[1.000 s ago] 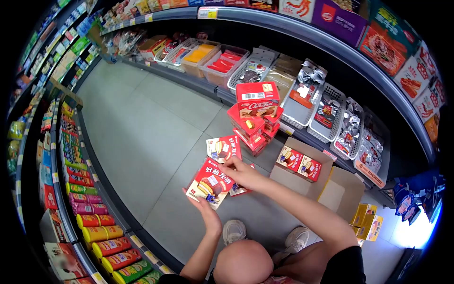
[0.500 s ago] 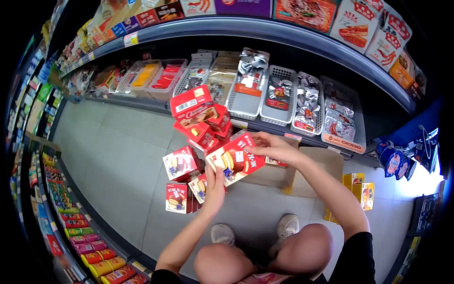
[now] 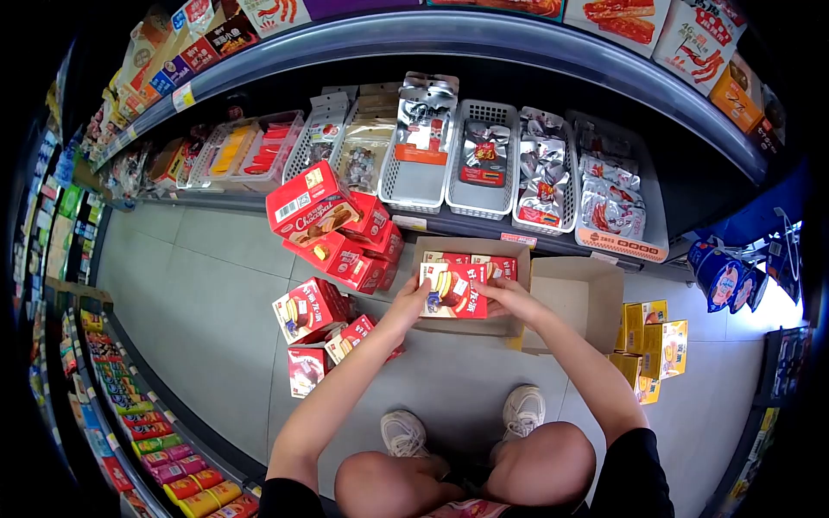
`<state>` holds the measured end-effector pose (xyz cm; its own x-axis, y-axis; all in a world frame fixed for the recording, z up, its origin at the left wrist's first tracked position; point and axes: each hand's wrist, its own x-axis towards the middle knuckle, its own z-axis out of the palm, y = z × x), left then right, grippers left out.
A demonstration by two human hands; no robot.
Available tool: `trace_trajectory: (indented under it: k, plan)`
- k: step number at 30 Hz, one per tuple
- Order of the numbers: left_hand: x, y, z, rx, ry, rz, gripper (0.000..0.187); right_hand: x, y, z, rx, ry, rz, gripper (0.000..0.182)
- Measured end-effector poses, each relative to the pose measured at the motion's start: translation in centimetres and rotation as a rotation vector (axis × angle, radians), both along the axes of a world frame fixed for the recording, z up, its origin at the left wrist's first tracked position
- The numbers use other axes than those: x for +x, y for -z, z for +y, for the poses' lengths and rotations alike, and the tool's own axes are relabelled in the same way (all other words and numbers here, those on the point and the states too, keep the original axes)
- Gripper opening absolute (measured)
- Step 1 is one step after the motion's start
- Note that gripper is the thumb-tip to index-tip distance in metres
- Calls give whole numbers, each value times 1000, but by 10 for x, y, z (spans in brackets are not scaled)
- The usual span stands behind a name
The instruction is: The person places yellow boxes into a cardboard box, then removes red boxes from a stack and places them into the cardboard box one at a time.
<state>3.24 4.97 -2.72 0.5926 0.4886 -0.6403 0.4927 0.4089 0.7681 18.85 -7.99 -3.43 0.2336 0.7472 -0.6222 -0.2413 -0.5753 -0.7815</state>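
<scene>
The left hand (image 3: 408,304) and the right hand (image 3: 511,300) hold together one red and white cardboard box with a picture of round pies (image 3: 456,293). The fingers of the left hand are clamped on its left side, and the fingers of the right hand are clamped on its right side. The box is over an open brown cardboard carton (image 3: 475,246), with the printed face upward. Inside this carton some red packages (image 3: 498,266) are partly visible behind the held box; I cannot tell if it touches them. Just to the right there is an open pale brown cardboard part (image 3: 577,302), maybe a flap or another carton. To the left, several red and white boxes of similar print (image 3: 306,309) stand on the grey tiled floor (image 3: 216,285), near a pile of glossy red boxes (image 3: 311,207). Well to the right are some yellow cardboard boxes (image 3: 665,350)
</scene>
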Motion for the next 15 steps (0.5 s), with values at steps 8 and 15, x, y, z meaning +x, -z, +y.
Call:
trace_trajectory:
  k: [8,15]
  plan:
    - [11,50,-2,105,144,175,35,-6,70,-6,-142,26,181,61]
    - [14,60,-4,131,148,105,30,-11,85,-3,-194,10,139,66]
